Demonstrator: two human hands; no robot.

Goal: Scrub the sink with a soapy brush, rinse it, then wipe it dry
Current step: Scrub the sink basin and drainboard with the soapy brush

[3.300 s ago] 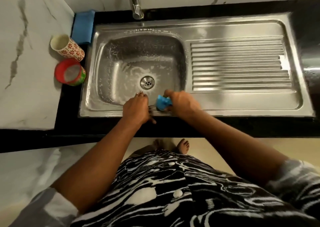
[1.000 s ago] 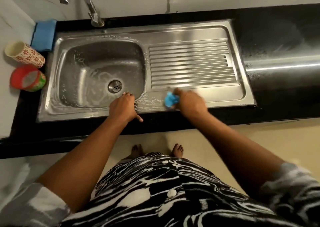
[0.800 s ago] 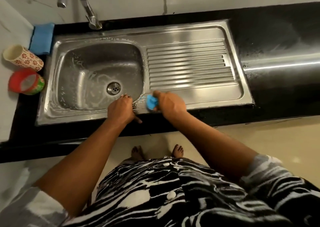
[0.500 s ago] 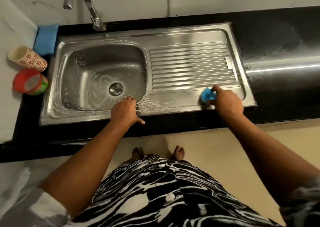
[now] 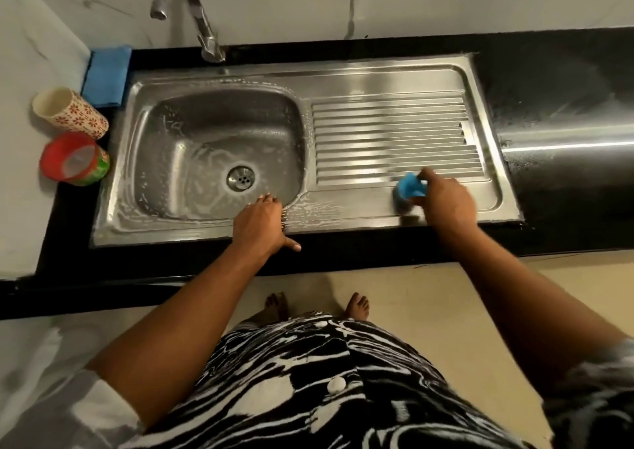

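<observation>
The right hand (image 5: pixel 446 205) has its fingers curled round a small blue brush (image 5: pixel 410 189) and presses it down on the flat strip of the steel sink (image 5: pixel 171 232), just in front of the ridged drainboard (image 5: pixel 394 140) and towards its right end. The left hand (image 5: pixel 259 224) holds nothing. It rests on the front rim at the basin's near right corner, fingers (image 5: pixel 266 199) straight and pointing into the basin, thumb out over the black counter (image 5: pixel 566 88). Soapy streaks cover the basin floor around the drain (image 5: pixel 241 178) and the rim between the two hands. The tap (image 5: pixel 202 26) curves over the back edge. At the counter's left end stand a flower-patterned cup (image 5: pixel 70 112) and a red and green tub (image 5: pixel 75 158), with a folded blue cloth (image 5: pixel 108 74) behind them.
</observation>
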